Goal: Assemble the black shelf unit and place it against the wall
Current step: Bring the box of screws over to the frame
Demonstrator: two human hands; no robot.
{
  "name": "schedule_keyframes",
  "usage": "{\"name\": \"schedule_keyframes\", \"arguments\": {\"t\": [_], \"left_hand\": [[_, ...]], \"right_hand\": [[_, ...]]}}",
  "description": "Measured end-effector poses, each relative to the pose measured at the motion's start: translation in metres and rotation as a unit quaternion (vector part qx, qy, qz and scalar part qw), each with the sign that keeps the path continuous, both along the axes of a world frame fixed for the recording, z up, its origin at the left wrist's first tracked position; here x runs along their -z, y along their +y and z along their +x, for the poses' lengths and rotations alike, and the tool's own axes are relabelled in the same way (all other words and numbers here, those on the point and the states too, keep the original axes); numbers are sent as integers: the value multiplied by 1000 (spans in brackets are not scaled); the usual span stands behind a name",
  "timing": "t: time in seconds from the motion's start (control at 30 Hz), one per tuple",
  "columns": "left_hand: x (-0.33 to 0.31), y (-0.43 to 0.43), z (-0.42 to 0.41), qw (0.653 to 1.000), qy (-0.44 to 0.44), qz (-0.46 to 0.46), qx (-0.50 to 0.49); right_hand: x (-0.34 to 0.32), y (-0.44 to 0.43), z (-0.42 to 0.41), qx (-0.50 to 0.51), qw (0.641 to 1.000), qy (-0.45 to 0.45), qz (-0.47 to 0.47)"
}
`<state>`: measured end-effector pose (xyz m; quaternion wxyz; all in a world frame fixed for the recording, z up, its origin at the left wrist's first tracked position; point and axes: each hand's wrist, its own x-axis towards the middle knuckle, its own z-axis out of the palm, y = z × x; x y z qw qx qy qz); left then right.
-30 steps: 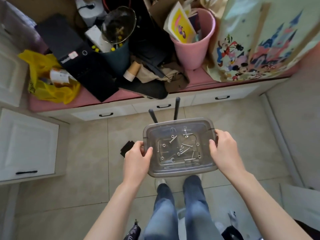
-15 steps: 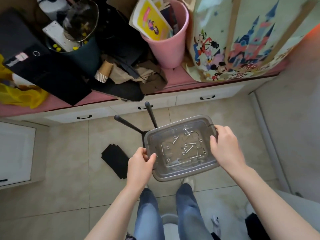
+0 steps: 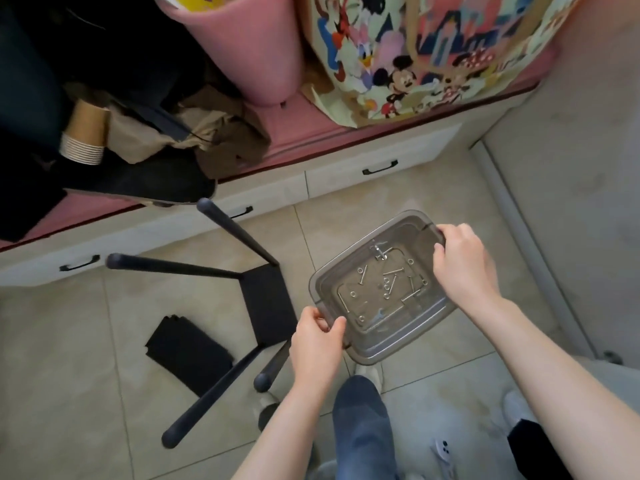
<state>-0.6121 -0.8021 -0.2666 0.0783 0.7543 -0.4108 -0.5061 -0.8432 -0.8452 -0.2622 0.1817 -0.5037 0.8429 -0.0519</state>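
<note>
Head-camera view, looking down past a person's bare forearms at a tiled floor [image 3: 86, 341]. Both hands hold a clear plastic tray [image 3: 398, 355] in the air above the floor. The left hand [image 3: 317, 341] grips the tray's near left corner, its fingers [image 3: 337, 325] curled over the rim. The right hand [image 3: 460, 268] grips the far right edge, fingers [image 3: 441, 249] hooked over the rim. Loose screws [image 3: 388, 285], washers and a small flat wrench [image 3: 375, 317] lie scattered inside the tray.

The black shelf unit [image 3: 268, 303] lies on the floor just left of the tray: a square black panel with four round legs pointing up and outward. Neither hand touches it; the left hand is above its near right leg. A stack of flat black pieces [image 3: 188, 351] lies on the floor beside the unit, to its left.

Behind stands a pink-topped table [image 3: 304, 133] with drawers, carrying a pink bucket [image 3: 249, 53], a cartoon-print bag [image 3: 433, 53] and dark clutter.
</note>
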Motion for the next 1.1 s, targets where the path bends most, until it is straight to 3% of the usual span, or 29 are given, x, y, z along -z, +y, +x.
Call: {"name": "schedule_keyframes", "arguments": {"t": [0.17,0.27,0.43,0.67,0.9,1.1], "left_hand": [[77,5,-18,1000,9,15,23],[118,8,-25,997,64,28,21],[194,8,-21,972,190,131,-51],[284,27,-17,975,153,144,-68],[343,40,-5,959,196,152,-136],[406,48,-4,959,183,139,-169]], "right_hand": [[89,2,-16,15,1000,5,2],[133,5,-27,46,999,-2,-15],[224,12,-30,42,999,-10,-28],[330,14,-10,22,998,-41,-36],[388,-6,3,-62,997,-42,-2],[440,-12,11,-136,990,-24,-1]]}}
